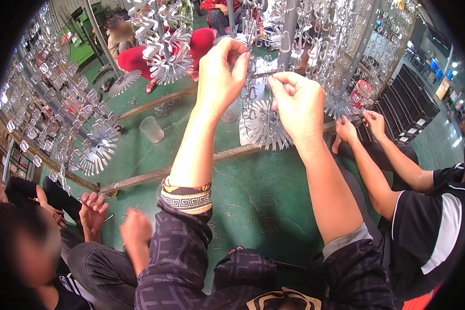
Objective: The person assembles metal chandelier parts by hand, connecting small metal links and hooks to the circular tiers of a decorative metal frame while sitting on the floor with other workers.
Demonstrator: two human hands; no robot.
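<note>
Both my arms reach up to a hanging rack of shiny bent-metal pieces (252,90). My left hand (221,75) is closed, thumb and forefinger pinched together at the left edge of a hanging strand. What lies between these fingertips is too small to name. Slightly lower and to the right, my right hand (298,106) is also closed, its fingertips pinching beside the same strand. Its grip, too, hides what it holds. Below the hands, a fan of flat metal strips (267,124) spreads around the foot of the rack's grey post (287,39).
More loaded racks hang at left (57,103) and right. Wooden rails (227,154) cross the green floor, where a translucent cup (152,129) and scattered metal bits lie. A co-worker's hands (359,124) work close on my right; another person's hands (134,227) are at lower left.
</note>
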